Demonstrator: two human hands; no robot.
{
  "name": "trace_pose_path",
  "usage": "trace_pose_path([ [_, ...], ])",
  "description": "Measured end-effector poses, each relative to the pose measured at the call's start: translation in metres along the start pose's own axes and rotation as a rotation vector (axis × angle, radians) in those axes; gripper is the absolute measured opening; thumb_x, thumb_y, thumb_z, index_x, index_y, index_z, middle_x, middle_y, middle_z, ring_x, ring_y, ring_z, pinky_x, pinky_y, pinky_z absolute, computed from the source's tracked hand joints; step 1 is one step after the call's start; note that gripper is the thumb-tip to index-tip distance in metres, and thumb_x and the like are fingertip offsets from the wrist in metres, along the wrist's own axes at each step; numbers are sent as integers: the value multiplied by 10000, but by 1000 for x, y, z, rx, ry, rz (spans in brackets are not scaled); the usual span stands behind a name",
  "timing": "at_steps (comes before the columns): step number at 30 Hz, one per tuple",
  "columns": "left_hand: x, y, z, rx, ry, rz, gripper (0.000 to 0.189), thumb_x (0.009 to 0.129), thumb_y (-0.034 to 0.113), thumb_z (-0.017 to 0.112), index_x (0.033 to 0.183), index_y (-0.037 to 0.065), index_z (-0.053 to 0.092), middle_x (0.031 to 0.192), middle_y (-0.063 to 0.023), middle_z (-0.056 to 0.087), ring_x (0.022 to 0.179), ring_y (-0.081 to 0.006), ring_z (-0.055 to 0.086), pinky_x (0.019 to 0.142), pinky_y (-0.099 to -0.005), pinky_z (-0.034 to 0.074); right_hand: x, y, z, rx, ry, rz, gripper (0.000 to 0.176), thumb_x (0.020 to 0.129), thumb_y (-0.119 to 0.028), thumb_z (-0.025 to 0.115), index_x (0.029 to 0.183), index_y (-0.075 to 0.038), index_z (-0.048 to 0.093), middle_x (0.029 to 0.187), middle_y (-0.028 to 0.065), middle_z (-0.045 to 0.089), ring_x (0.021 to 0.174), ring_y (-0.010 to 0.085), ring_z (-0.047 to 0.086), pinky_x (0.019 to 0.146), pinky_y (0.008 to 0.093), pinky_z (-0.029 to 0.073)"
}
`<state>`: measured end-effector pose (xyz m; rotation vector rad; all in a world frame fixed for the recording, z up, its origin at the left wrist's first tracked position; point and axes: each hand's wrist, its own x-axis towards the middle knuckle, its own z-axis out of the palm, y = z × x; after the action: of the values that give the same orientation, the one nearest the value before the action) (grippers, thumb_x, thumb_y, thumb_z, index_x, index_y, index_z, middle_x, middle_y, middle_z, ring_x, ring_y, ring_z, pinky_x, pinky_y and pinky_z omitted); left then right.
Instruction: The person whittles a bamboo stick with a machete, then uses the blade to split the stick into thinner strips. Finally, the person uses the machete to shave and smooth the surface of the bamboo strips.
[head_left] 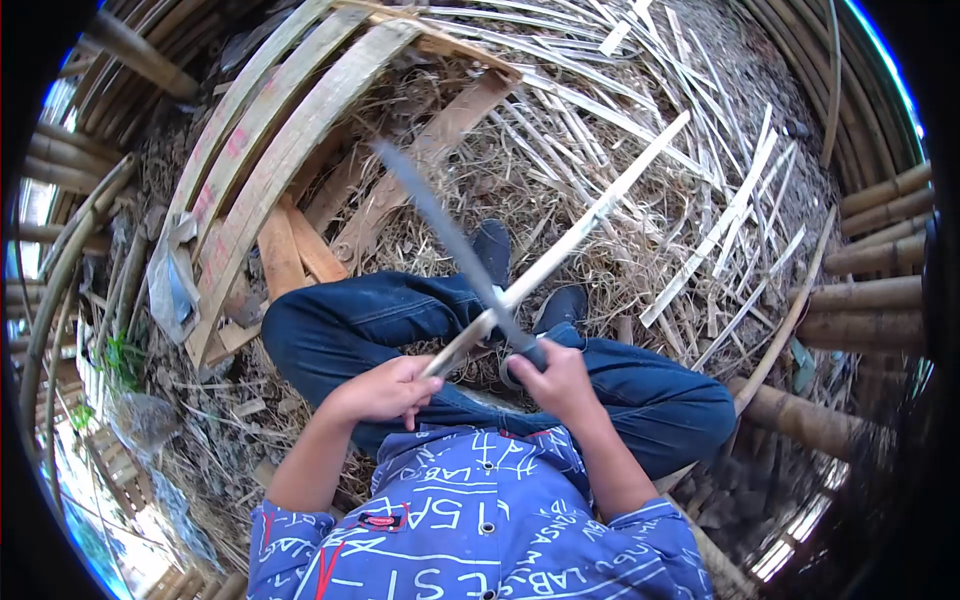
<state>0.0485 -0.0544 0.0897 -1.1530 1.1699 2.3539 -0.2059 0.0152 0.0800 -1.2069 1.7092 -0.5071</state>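
My left hand (392, 390) is closed around the near end of a pale bamboo strip (610, 200), which slants up and away to the right. In my right hand (556, 378) is the dark handle of a long knife (438, 218), its grey blade pointing up and to the left. Blade and strip cross just beyond my hands, over my lap; the blade seems to touch the strip there. My legs, in blue jeans (350, 320), are folded on either side.
A slatted wooden pallet (280, 140) leans at the upper left, with a grey plastic bag (175, 280) by it. Shavings (450, 190) and split bamboo strips (720, 230) cover the ground ahead. Bamboo poles (870, 295) line the right side; a thick pole (800, 420) lies near my right knee.
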Motion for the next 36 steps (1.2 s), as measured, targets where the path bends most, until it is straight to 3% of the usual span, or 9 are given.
trace_pose_path([
  [2,0,5,10,232,376,83,216,995,215,501,914,16,490,669,-17,508,580,-84,550,488,-296,492,-2,-3,14,5,-27,-71,477,828,-458,693,825,16,643,689,228,646,673,410,649,617,452,505],
  [3,1,5,14,516,527,217,217,972,199,516,933,-13,487,641,-134,560,564,-236,610,527,-400,491,-1,1,20,-36,-28,-102,503,826,-485,685,812,16,635,682,230,642,671,415,646,620,458,508],
  [8,4,0,29,684,666,300,176,946,149,504,955,-26,511,758,-317,581,742,-505,564,618,-534,433,5,14,28,-191,-36,-161,606,837,-586,615,818,19,625,662,231,635,651,415,644,599,487,518],
  [22,-9,-4,39,795,752,261,165,942,139,529,883,-7,481,676,-273,569,701,-484,572,596,-543,417,43,37,-19,-478,75,-137,606,842,-590,609,815,15,637,681,223,645,703,404,659,651,483,521],
  [24,-18,-12,38,831,764,238,169,943,143,530,878,-5,478,673,-271,567,697,-482,575,594,-543,416,67,56,-64,-335,211,111,654,843,-647,562,845,1,646,760,221,673,746,399,674,696,485,535],
  [28,-28,-25,43,782,699,190,165,948,165,528,893,11,500,661,-249,571,658,-466,573,574,-520,425,102,104,-105,-484,235,112,666,841,-659,550,858,-2,659,792,224,677,791,399,669,736,482,526],
  [30,-31,-19,38,651,655,199,139,950,150,512,928,13,519,615,-217,533,560,-377,571,536,-467,432,108,106,-108,-621,261,59,667,842,-661,547,857,-4,662,797,223,678,808,399,667,752,484,521],
  [31,-34,-14,36,613,599,142,157,974,157,482,936,11,524,588,-127,498,503,-208,535,476,-372,436,109,103,-107,-627,267,63,667,842,-660,546,853,-3,660,802,224,677,815,398,665,765,491,515],
  [36,-28,-19,24,182,435,15,217,1013,207,443,910,27,508,628,-1,438,515,-79,462,448,-289,462,113,103,-97,-608,319,37,662,844,-656,548,845,-2,649,789,223,676,798,394,668,750,494,519],
])
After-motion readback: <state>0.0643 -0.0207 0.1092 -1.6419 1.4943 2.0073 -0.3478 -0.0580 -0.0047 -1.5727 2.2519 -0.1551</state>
